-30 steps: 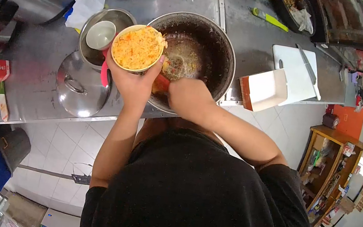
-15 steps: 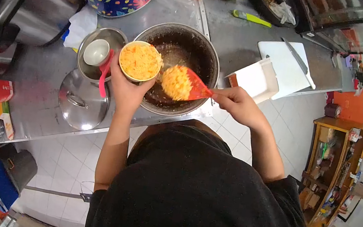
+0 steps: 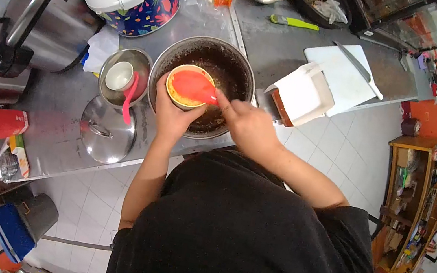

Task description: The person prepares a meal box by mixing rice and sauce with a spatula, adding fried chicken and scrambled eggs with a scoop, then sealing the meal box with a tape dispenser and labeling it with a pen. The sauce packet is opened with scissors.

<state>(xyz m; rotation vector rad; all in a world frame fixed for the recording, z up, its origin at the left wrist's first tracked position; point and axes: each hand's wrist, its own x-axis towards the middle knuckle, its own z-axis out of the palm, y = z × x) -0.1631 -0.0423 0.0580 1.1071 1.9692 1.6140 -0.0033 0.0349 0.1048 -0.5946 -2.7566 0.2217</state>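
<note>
My left hand [image 3: 171,119] is wrapped round a paper cup [image 3: 170,94] filled with orange-yellow rice [image 3: 178,97], held above the large metal pot [image 3: 158,64]. In my right hand [image 3: 250,125] is the handle of a red rice paddle [image 3: 192,85]. The paddle's blade lies over the cup's mouth, turned down on the rice and hiding much of it. Dark residue coats the inside of the pot. Left of the pot stands a steel bowl [image 3: 105,84] with a small white bowl [image 3: 119,75] and a pink spoon [image 3: 130,101] in it.
A steel lid [image 3: 107,136] lies near the counter's front edge. To the right are an open white box [image 3: 305,96] and a cutting board [image 3: 345,94] with a knife [image 3: 355,64]. Behind stand a floral-patterned container [image 3: 141,10] and a green-handled tool [image 3: 294,22].
The paddle, heaped with rice over the pot before, has moved left onto the cup and turned over. The cup has shifted right and slightly down, further over the pot.
</note>
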